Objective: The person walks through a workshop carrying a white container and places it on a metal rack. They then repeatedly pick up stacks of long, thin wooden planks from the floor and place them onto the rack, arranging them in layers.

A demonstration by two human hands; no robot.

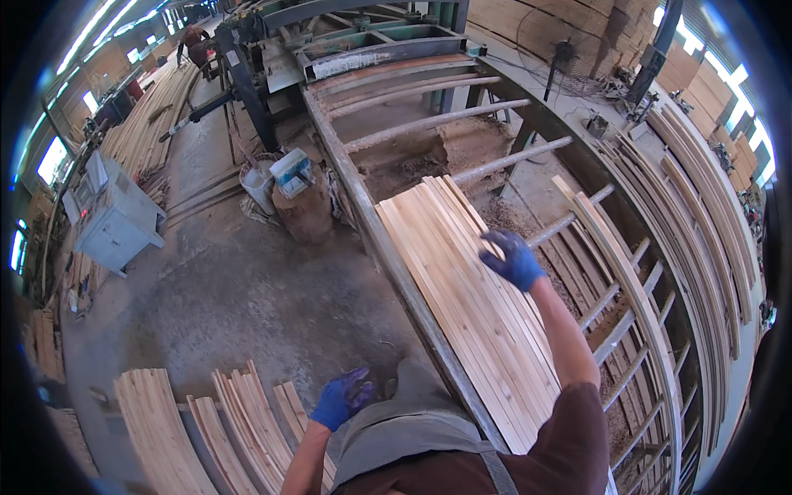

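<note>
Many long, pale wooden strips [470, 313] lie side by side in a flat layer on a metal roller conveyor. My right hand [515, 259], in a blue glove, is over the right edge of this layer near its far end. Its fingers are curved and apart, holding nothing; whether they touch the wood I cannot tell. My left hand [341, 398], also blue-gloved, hangs beside my grey apron [412, 429], left of the conveyor, with fingers loosely spread and nothing in them. Below and left of it stand bundles of similar strips [161, 429].
The conveyor's side rail [363, 206] runs between me and the rollers [445, 122]. Two longer strips [615, 239] lie across the rollers at right. A grey control cabinet [120, 214] stands at left, a floor fan [563, 54] behind. Another person [195, 45] is far off.
</note>
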